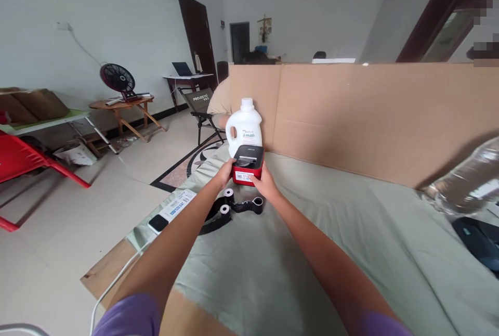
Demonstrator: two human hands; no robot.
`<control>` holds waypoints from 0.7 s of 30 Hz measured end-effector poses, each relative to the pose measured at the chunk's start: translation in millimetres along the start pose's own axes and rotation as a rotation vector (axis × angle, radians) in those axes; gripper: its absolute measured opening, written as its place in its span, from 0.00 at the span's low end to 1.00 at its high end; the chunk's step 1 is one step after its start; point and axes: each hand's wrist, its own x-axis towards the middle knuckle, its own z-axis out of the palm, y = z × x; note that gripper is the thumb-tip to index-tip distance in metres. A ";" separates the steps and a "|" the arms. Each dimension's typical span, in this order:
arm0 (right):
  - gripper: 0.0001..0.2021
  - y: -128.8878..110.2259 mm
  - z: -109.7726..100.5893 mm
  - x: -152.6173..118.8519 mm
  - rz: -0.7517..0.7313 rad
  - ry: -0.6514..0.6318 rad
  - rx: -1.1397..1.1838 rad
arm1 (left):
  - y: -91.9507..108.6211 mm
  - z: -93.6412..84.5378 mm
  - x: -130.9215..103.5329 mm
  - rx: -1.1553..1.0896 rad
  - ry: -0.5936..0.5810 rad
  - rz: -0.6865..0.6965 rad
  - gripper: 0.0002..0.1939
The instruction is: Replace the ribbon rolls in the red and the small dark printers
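Both of my hands hold a small red-and-black thermal printer (248, 153) over the cloth-covered table. My left hand (225, 173) grips its left side. My right hand (265, 182) grips its right side, with the thumb on the white label on the red front face. Just behind the printer stands a white detergent jug (245, 125) with a handle and a white cap. Below my hands lie several small black rolls (225, 209) with white cores, their dark strips partly unwound. Some of this strip is hidden behind my left forearm.
A white power strip (177, 206) with a cable lies left of my left forearm. Tall cardboard (370, 117) walls the table's back. At right are a plastic-wrapped package (463, 177) and a dark case (477, 242). A fan (118, 78) stands on a wooden table beyond.
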 end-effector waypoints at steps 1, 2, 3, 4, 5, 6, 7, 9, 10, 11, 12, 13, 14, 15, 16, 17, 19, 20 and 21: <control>0.43 4.6 1.1 2.0 0.005 0.019 0.007 | -0.9 0.2 2.1 0.014 0.006 -0.004 0.11; 0.43 8.2 1.0 3.6 0.016 0.042 0.016 | -0.8 0.3 3.5 0.028 0.016 -0.006 0.11; 0.43 10.8 -0.5 4.6 0.032 0.055 0.026 | 0.3 -0.2 4.0 0.046 0.029 -0.007 0.11; 0.42 12.2 -3.5 4.3 0.049 0.044 0.033 | 2.5 -1.5 3.4 0.067 0.046 -0.006 0.10; 0.42 12.4 -8.3 1.9 0.072 0.026 0.036 | 5.7 -3.6 1.3 0.089 0.064 -0.001 0.09; 0.41 11.9 -15.3 -3.0 0.099 0.013 0.036 | 9.5 -6.0 -2.5 0.109 0.084 0.007 0.09; 0.40 10.8 -24.7 -11.4 0.127 0.007 0.032 | 13.7 -7.8 -8.3 0.126 0.122 0.032 0.09; 0.36 8.7 -51.9 -39.6 0.165 0.027 0.008 | 19.6 -5.9 -26.2 0.159 0.270 0.178 0.12; 0.34 8.3 -70.0 -59.6 0.172 0.052 -0.015 | 19.9 -0.1 -38.4 0.181 0.359 0.302 0.14; 0.32 8.7 -90.9 -83.1 0.172 0.077 -0.049 | 17.3 9.5 -52.5 0.205 0.438 0.447 0.16; 0.29 9.6 -114.5 -109.4 0.171 0.115 -0.098 | 11.5 22.9 -68.4 0.235 0.477 0.593 0.17; 0.26 10.7 -140.4 -137.8 0.172 0.155 -0.164 | 2.3 39.6 -85.9 0.278 0.439 0.711 0.17; 0.23 11.8 -168.1 -167.4 0.188 0.205 -0.242 | -9.9 58.4 -104.6 0.336 0.334 0.784 0.17; 0.20 12.4 -196.8 -197.4 0.216 0.264 -0.331 | -24.7 77.9 -124.0 0.426 0.161 0.813 0.16; 0.18 12.3 -226.0 -226.9 0.257 0.321 -0.423 | -41.0 96.5 -143.4 0.544 -0.058 0.815 0.16; 0.16 11.5 -254.9 -254.9 0.306 0.383 -0.512 | -58.0 113.2 -161.8 0.672 -0.274 0.807 0.17; 0.16 8.0 -309.1 -303.4 0.414 0.543 -0.685 | -89.9 137.1 -192.5 0.911 -0.601 0.795 0.22; 0.18 5.8 -333.2 -322.3 0.462 0.633 -0.774 | -103.1 144.1 -203.6 1.005 -0.695 0.792 0.26; 0.20 3.7 -354.9 -337.1 0.506 0.719 -0.860 | -113.7 148.1 -211.8 1.082 -0.755 0.790 0.28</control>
